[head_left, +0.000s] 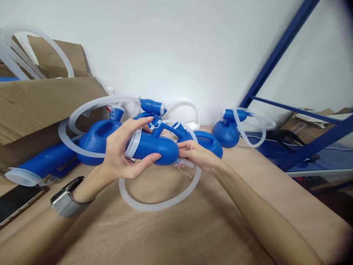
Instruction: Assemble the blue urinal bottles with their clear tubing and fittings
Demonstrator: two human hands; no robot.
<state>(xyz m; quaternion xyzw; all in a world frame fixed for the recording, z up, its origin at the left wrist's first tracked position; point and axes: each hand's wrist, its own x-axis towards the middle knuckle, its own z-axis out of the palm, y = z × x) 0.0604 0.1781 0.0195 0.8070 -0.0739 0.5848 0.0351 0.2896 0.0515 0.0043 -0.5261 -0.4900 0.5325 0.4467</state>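
Observation:
My left hand [121,147] is wrapped around a blue plastic urinal cup [157,147] with a white lid at its left end, holding it on its side above the table. At the cup's rounded right end, a translucent hose [162,205] joins it and loops down and round. Fingers of my right hand [198,154] are closed on the hose close to that joint, partly hiding it. A thin white tie [184,171] dangles just below them. Behind the cup lies a blue bottle [212,141] with a moulded handle.
Left stands a cardboard box [46,99] with hoses sticking out. More blue bottles, one on the left [93,136] and one at the right [225,133], rest on the brown table [154,235]. A phone [16,202] lies front left. A blue metal frame [281,51] rises on the right.

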